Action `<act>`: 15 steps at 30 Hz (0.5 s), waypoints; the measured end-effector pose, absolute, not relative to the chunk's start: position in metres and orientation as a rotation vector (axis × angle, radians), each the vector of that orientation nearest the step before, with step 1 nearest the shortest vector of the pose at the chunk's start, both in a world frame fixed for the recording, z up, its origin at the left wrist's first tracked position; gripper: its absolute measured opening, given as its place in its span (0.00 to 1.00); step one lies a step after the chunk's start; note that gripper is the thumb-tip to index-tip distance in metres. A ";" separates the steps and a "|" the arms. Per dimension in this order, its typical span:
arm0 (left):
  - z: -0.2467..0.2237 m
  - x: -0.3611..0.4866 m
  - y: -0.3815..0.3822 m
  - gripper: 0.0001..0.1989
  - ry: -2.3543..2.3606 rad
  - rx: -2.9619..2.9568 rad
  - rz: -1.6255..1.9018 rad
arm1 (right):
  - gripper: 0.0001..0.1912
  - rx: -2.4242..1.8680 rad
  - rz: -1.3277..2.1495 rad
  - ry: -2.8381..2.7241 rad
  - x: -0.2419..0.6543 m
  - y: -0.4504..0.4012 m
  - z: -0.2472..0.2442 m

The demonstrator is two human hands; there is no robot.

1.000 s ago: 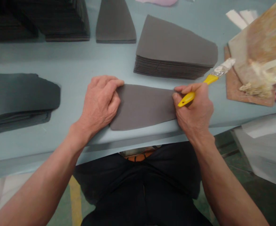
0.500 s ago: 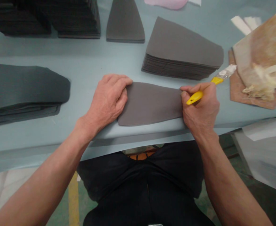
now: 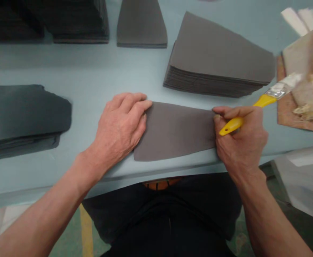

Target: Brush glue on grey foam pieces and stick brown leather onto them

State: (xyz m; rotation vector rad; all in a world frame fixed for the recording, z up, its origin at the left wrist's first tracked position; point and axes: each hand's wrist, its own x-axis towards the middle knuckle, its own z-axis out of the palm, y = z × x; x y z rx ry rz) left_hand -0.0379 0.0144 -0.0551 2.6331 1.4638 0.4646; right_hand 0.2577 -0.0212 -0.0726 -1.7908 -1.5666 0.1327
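A flat grey tapered piece (image 3: 179, 132) of what looks like fabric or foam sheet lies near the table's front edge. At its wide left end, my left hand (image 3: 121, 123) is closed on the edge, index finger at the far corner and thumb tucked in. My right hand (image 3: 240, 139) is closed around a paintbrush (image 3: 265, 101), its yellow handle lying across the fingers. The white-smeared bristles point to the far right. The thumb and fingertips of that same hand also press the narrow right end of the grey piece.
Behind the piece stands a stack of similar grey pieces (image 3: 220, 53), with a smaller stack (image 3: 142, 25) beside it. Tall dark stacks (image 3: 78, 21) stand at the far left, and dark green pieces (image 3: 25, 110) lie nearer. A glue-crusted container (image 3: 301, 67) rests on a brown board (image 3: 286, 114) at right.
The view has shifted, so the stacks and container sit differently in the picture. Both hands stay at the ends of the grey piece, and the brush remains in my right hand.
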 end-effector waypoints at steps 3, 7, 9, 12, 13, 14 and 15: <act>-0.056 -0.042 0.014 0.19 1.441 2.692 0.572 | 0.07 -1.768 0.122 -1.569 0.258 -0.023 -0.078; -0.065 -0.048 0.019 0.17 1.398 2.776 0.667 | 0.04 -1.713 0.050 -1.653 0.257 -0.019 -0.084; -0.067 -0.049 0.022 0.17 1.384 2.796 0.706 | 0.04 -1.687 -0.019 -1.682 0.256 -0.017 -0.083; -0.068 -0.052 0.022 0.18 1.390 2.767 0.754 | 0.06 -1.655 -0.068 -1.689 0.255 -0.017 -0.081; -0.068 -0.053 0.022 0.18 1.394 2.752 0.755 | 0.06 -1.645 -0.072 -1.682 0.254 -0.017 -0.081; -0.068 -0.054 0.022 0.18 1.401 2.738 0.747 | 0.07 -1.632 -0.078 -1.670 0.254 -0.018 -0.081; -0.068 -0.054 0.022 0.18 1.408 2.723 0.738 | 0.07 -1.618 -0.081 -1.657 0.254 -0.018 -0.081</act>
